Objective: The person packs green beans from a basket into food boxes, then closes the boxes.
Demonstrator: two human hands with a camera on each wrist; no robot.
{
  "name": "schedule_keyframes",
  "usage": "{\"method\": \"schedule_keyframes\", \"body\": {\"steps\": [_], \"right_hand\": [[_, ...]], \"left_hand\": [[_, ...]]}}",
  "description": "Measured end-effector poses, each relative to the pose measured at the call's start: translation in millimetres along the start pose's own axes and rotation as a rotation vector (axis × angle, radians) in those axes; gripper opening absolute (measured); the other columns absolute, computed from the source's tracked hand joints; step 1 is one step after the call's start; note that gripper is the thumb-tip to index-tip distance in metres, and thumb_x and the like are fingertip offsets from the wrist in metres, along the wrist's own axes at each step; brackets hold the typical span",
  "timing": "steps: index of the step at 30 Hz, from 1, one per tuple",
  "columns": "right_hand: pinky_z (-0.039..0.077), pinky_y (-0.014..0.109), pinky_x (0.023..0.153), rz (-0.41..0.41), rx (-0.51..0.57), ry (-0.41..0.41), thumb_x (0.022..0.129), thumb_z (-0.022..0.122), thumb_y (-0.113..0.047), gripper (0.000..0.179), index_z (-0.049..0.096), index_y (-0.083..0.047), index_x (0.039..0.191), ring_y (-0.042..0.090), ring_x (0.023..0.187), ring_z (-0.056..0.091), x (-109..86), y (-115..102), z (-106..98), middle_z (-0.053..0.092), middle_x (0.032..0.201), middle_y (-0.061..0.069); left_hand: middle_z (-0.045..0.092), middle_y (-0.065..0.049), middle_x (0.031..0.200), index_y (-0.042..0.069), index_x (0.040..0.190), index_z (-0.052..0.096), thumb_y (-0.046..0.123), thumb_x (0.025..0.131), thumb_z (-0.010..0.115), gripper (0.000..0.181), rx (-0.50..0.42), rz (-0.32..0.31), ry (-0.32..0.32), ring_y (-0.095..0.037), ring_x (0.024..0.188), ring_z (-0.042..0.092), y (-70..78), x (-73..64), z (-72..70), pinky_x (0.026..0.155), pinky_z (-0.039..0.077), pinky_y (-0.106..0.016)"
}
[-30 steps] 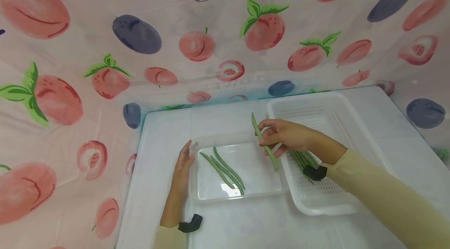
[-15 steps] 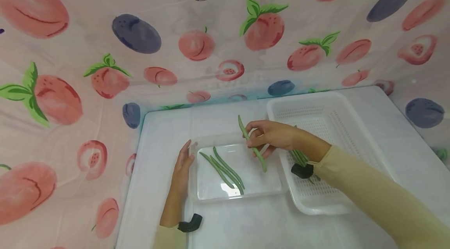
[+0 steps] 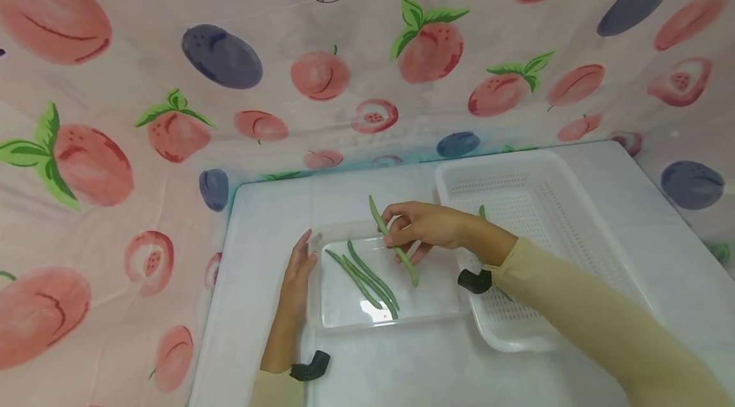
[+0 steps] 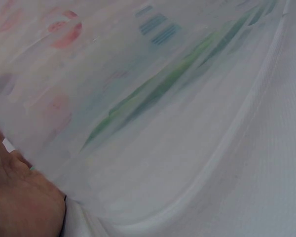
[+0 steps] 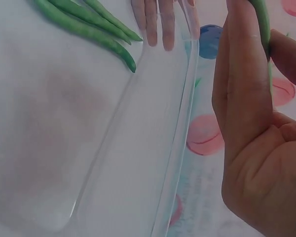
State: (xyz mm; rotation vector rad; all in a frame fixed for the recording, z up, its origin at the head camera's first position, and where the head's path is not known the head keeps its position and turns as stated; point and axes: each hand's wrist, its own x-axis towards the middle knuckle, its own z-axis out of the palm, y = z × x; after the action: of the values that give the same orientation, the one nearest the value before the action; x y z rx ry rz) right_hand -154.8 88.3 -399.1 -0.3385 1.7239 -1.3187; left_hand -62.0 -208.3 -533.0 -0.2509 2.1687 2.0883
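Note:
My right hand [image 3: 427, 226] pinches a green bean [image 3: 406, 261] between thumb and fingers, above the right half of a clear plastic box [image 3: 335, 329]. Inside the box, toward its left, three green beans [image 3: 367, 279] lie slanted close together. My left hand [image 3: 298, 270] rests against the box's left wall with its fingers straight. Through the clear wall, the fingers [image 5: 167, 29] of that hand show in the right wrist view. In the left wrist view, beans [image 4: 172, 74] appear blurred through the box wall.
A white perforated basket [image 3: 597, 222] stands right of the box, their edges close together. Further green beans [image 3: 482, 212] in it are mostly hidden under my right forearm. Both stand on a white table [image 3: 396, 369], with a fruit-patterned cloth [image 3: 344, 24] hanging behind.
My right hand has moved left with the green bean, from the basket's edge to over the box. The left hand and the beans in the box have stayed put.

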Motion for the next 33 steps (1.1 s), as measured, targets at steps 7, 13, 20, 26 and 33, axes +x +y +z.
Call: {"method": "schedule_keyframes", "body": {"steps": [7, 13, 20, 26, 33], "right_hand": [[0.062, 0.034, 0.061, -0.008, 0.013, -0.012, 0.097, 0.071, -0.017, 0.040, 0.048, -0.003, 0.127, 0.032, 0.087, 0.074, 8.3, 1.0, 2.1, 0.068, 0.094, 0.008], [0.062, 0.035, 0.061, -0.011, 0.025, -0.023, 0.098, 0.069, -0.016, 0.031, 0.051, -0.008, 0.121, 0.028, 0.084, 0.074, 13.3, 0.8, 5.9, 0.068, 0.093, 0.008], [0.062, 0.035, 0.061, -0.004, 0.024, -0.035, 0.098, 0.068, -0.013, 0.039, 0.048, 0.000, 0.129, 0.025, 0.082, 0.073, 16.9, 1.7, 10.8, 0.067, 0.094, 0.010], [0.062, 0.035, 0.061, -0.003, 0.010, -0.032, 0.098, 0.068, -0.014, 0.032, 0.051, -0.006, 0.124, 0.025, 0.083, 0.073, 20.1, 4.4, 11.3, 0.067, 0.096, 0.012], [0.062, 0.033, 0.059, 0.008, 0.014, -0.039, 0.099, 0.067, -0.014, 0.028, 0.052, -0.007, 0.122, 0.027, 0.084, 0.073, 21.1, 5.2, 12.7, 0.068, 0.093, 0.009]], "left_hand": [[0.021, 0.016, 0.169, 0.046, 0.155, 0.034, 0.041, 0.108, 0.045, 0.048, 0.005, 0.009, -0.003, -0.018, 0.160, 0.014, 3.0, 0.1, 2.9, 0.122, 0.024, -0.061], [0.022, 0.019, 0.168, 0.049, 0.153, 0.035, 0.043, 0.107, 0.046, 0.048, 0.015, -0.002, 0.002, -0.017, 0.159, 0.015, 1.8, 1.4, 2.3, 0.122, 0.026, -0.060], [0.022, 0.020, 0.167, 0.051, 0.152, 0.035, 0.045, 0.106, 0.046, 0.047, 0.014, -0.011, 0.000, -0.018, 0.159, 0.018, 1.7, -1.1, 1.3, 0.119, 0.031, -0.060], [0.022, 0.022, 0.166, 0.051, 0.153, 0.035, 0.046, 0.106, 0.046, 0.048, 0.011, -0.012, -0.001, -0.017, 0.159, 0.018, -0.5, -0.3, 0.6, 0.119, 0.031, -0.060], [0.022, 0.020, 0.167, 0.049, 0.153, 0.035, 0.040, 0.108, 0.045, 0.048, 0.000, -0.005, -0.002, -0.018, 0.159, 0.018, 0.3, 0.0, 1.6, 0.119, 0.031, -0.059]]}}
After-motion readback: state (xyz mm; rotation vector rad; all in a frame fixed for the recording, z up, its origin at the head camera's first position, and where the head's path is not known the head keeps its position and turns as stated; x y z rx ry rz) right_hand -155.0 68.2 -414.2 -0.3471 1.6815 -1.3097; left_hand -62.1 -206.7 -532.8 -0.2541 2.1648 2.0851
